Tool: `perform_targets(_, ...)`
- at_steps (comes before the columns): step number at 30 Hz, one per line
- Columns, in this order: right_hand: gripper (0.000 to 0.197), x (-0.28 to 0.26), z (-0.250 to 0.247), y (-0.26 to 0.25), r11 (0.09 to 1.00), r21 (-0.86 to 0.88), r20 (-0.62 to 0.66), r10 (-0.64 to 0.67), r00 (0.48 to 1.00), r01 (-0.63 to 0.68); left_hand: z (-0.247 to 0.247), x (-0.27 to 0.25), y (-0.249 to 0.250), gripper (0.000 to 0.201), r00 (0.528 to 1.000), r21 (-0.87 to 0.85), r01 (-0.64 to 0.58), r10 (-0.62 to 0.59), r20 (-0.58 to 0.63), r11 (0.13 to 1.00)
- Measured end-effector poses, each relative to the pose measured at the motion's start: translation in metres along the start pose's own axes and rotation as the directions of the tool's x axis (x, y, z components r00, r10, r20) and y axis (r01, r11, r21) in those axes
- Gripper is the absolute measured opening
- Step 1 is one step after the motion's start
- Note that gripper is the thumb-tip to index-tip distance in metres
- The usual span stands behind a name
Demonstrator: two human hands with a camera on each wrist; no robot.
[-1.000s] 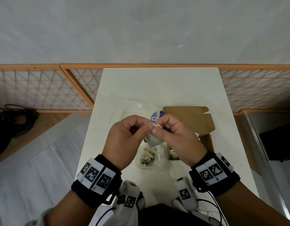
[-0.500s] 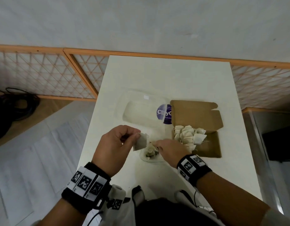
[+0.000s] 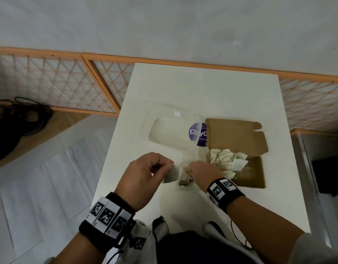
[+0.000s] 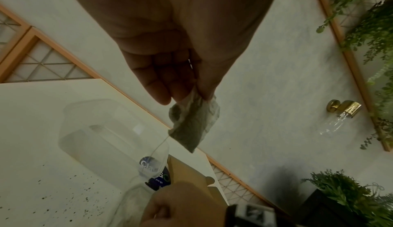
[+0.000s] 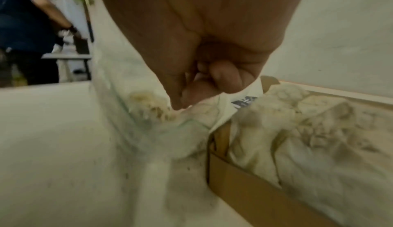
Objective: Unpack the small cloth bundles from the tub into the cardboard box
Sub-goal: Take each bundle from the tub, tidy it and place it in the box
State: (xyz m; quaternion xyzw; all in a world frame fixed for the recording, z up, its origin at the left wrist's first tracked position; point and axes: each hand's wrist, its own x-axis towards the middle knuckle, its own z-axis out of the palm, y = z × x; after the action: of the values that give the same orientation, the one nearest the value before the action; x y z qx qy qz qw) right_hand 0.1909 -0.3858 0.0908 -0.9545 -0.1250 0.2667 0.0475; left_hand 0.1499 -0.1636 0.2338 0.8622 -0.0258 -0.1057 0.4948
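My left hand (image 3: 169, 167) pinches one small off-white cloth bundle (image 3: 171, 175) by its top corner and holds it just left of the clear tub (image 3: 183, 188). In the left wrist view the bundle (image 4: 194, 123) hangs from thumb and fingertips, trailing a thin thread. My right hand (image 3: 188, 171) reaches down into the tub, thumb and forefinger closing on a bundle (image 5: 191, 112) in the heap there. To the right stands the open cardboard box (image 3: 253, 174), with several bundles (image 3: 227, 161) piled at its far left end.
The tub's clear lid (image 3: 170, 130) with a purple label lies behind the tub, against the box flap (image 3: 234, 138). The white table (image 3: 202, 92) ends close on both sides. Dark crumbs (image 4: 70, 202) speckle it. A wooden lattice screen (image 3: 50, 82) runs behind.
A second ago both hands held one bundle together, raised above the tub. The right hand let go and dropped into the tub; the left hand kept the bundle and lowered it slightly.
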Motion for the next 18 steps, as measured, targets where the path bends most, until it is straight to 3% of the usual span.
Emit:
perform_targets(3,0.021,-0.015,-0.014,0.008,0.964,0.257,-0.081,0.085,0.993,-0.061,-0.001,0.004,0.000,0.016,1.000,0.002,-0.008,0.008,-0.003,1.000)
perform_targets(7,0.015,-0.040,-0.042,0.017,0.861,0.507,-0.132,0.109,0.985,-0.027,0.000,0.009,0.000,0.014,1.000,0.005,-0.021,0.022,-0.006,1.000)
perform_targets(13,0.013,-0.065,-0.071,0.016,0.803,0.596,-0.178,0.110,0.978,0.018,0.006,0.013,0.003,0.014,0.999,0.006,-0.013,0.013,0.032,1.000)
perform_targets(18,0.010,-0.089,-0.093,0.016,0.701,0.706,-0.235,0.096,0.967,0.102,0.011,0.013,0.003,0.017,0.989,0.029,-0.031,0.026,0.144,0.999)
